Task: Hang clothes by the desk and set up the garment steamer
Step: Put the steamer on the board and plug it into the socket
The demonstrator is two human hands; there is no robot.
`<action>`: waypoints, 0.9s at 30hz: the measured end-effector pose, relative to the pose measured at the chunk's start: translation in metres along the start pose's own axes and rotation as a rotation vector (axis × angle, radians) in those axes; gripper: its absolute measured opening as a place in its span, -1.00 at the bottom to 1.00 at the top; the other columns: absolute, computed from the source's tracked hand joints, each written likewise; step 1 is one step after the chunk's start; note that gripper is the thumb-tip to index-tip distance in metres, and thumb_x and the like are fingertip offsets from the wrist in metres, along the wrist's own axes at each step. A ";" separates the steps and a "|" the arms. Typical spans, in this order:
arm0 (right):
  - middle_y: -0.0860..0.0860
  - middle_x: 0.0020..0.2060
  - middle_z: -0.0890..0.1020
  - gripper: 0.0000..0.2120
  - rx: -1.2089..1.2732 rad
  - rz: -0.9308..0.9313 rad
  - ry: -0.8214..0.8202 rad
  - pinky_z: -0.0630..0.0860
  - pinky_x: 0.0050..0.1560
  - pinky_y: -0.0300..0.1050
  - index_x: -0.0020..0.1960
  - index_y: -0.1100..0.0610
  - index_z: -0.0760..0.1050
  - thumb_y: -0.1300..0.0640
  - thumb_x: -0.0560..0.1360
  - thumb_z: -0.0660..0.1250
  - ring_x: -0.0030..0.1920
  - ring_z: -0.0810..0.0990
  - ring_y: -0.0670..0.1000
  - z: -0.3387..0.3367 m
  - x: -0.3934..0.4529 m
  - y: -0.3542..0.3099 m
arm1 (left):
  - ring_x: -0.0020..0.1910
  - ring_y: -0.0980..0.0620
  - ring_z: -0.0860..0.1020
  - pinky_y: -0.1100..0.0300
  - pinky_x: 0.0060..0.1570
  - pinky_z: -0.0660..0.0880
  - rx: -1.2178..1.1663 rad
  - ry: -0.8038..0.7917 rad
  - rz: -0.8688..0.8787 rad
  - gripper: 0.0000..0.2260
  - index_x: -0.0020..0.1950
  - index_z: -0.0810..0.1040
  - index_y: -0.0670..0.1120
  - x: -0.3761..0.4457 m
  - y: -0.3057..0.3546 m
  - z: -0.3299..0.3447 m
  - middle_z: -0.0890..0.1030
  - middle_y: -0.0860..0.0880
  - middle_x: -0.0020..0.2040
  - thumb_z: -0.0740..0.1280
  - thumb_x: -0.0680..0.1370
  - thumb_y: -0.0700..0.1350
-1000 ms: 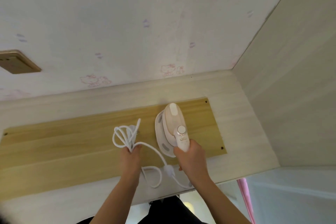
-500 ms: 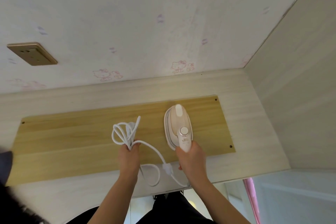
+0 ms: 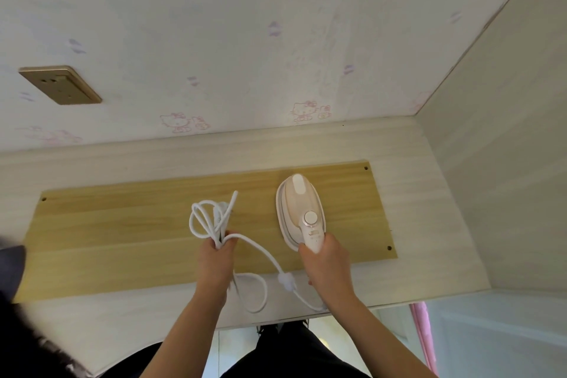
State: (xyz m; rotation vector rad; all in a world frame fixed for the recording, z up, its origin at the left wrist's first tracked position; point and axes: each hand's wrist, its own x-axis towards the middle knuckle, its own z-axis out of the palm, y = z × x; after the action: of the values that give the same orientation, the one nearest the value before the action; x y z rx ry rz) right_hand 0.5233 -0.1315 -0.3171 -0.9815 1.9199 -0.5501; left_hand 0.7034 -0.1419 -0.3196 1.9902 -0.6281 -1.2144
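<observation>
Home bedroom: cartoon-cat wallpaper (image 3: 302, 112), wooden desk (image 3: 429, 209).

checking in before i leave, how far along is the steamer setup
Done: the white and beige handheld garment steamer sits on the yellow wooden board. In hand: right hand grips its handle, left hand holds the bundled white power cord. Left: plugging into the gold wall socket.

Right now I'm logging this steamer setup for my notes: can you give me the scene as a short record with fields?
surface: pale desk with a yellow wooden board lying on it
steamer: white and beige garment steamer on the board
right hand: grips the steamer's handle
left hand: holds the bundled white cord
cord: one loop trails from the bundle toward the right hand
wall: gold socket at upper left, nothing plugged in
</observation>
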 end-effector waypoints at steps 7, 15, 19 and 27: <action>0.01 -0.27 0.57 -0.79 -0.015 0.021 0.057 0.63 -0.32 0.11 -0.09 0.11 0.45 -0.01 0.40 0.36 -0.29 0.58 0.04 -0.014 0.009 0.004 | -0.26 0.00 0.47 0.17 -0.24 0.41 -0.006 -0.030 0.028 -0.93 -0.14 0.51 -0.16 -0.001 0.011 -0.003 0.51 -0.06 -0.27 0.39 0.48 -0.26; 0.06 -0.26 0.57 -0.83 -0.043 -0.007 -0.021 0.59 -0.48 -0.08 -0.06 0.15 0.45 0.10 0.41 0.36 -0.42 0.55 0.00 -0.034 0.018 0.000 | -0.26 0.02 0.46 0.22 -0.23 0.41 -0.018 -0.081 0.025 -0.85 -0.13 0.48 -0.15 -0.008 0.016 -0.002 0.47 -0.06 -0.27 0.44 0.44 -0.29; 0.10 -0.24 0.58 -0.81 -0.047 -0.005 -0.049 0.48 -0.56 -0.20 -0.05 0.16 0.46 0.10 0.40 0.36 -0.42 0.55 0.02 -0.033 0.019 0.000 | -0.28 0.02 0.45 0.23 -0.24 0.41 -0.023 -0.052 0.036 -0.84 -0.16 0.47 -0.14 -0.010 0.017 -0.006 0.46 -0.07 -0.28 0.43 0.44 -0.31; 0.13 -0.26 0.59 -0.81 -0.042 0.006 -0.102 0.38 -0.60 -0.32 -0.02 0.19 0.45 0.13 0.42 0.34 -0.49 0.55 0.01 -0.031 0.016 -0.002 | -0.26 0.01 0.46 0.23 -0.25 0.42 -0.018 -0.064 0.020 -0.81 -0.05 0.51 -0.18 -0.004 0.015 -0.014 0.44 -0.06 -0.26 0.47 0.42 -0.28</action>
State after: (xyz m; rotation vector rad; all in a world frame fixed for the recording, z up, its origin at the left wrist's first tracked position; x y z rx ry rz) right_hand 0.4930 -0.1458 -0.3077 -1.0109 1.8493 -0.4497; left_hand 0.7142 -0.1440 -0.3017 1.9324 -0.6647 -1.2711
